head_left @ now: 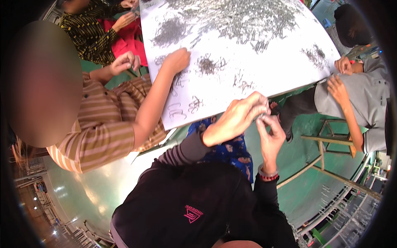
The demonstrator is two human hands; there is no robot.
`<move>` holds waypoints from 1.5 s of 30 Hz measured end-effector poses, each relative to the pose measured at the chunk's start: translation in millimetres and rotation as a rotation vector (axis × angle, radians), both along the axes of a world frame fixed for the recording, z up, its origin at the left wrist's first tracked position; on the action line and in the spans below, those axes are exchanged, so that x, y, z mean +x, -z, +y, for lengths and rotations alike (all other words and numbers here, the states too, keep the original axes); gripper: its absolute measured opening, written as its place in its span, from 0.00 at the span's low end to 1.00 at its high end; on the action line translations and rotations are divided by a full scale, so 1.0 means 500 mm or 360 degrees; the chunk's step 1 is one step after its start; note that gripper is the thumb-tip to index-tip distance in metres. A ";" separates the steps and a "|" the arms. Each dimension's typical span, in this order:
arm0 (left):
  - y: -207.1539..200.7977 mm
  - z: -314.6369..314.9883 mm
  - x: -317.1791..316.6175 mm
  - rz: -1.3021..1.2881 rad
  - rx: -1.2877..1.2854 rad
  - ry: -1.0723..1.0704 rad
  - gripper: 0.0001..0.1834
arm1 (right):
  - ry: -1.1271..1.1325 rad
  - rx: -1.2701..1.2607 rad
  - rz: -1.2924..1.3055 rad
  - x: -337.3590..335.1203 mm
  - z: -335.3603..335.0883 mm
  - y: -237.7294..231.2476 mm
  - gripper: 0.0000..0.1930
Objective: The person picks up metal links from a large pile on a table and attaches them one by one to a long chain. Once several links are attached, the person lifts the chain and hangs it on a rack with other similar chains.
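My left hand (242, 115) and my right hand (271, 138) meet just off the near edge of the white table (215, 101). Thumbs and fingers of both are pinched together around a small dark piece (261, 116), too small and covered to make out its kind. Close by on the tabletop lie a little group of thin dark curved pieces (244, 82) and another dark cluster (195, 104). A denser tangle of dark pieces (207, 64) sits farther in.
A large spread of small dark pieces (256, 22) covers the far tabletop, beside a dark heap (170, 31). A person in a striped shirt (103, 132) reaches over the left side. Someone in grey (351, 93) works at the right, near a stool (331, 138).
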State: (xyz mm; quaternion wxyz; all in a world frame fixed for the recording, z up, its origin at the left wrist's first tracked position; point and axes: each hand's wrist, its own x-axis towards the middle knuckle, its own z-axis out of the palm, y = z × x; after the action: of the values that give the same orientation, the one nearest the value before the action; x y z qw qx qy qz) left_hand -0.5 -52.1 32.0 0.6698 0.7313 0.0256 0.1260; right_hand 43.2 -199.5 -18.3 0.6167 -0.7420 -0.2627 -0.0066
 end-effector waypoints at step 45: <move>0.039 -0.021 -0.051 -0.0197 0.0312 -0.0178 0.09 | -0.0102 0.0280 0.0427 0.022 0.015 -0.121 0.09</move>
State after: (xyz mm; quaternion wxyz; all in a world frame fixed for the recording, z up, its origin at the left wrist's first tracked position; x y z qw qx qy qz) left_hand -25.9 -62.5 12.3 0.5874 0.7815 0.0124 0.2101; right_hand 54.2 -192.0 42.0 0.7088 -0.6705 -0.1999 0.0893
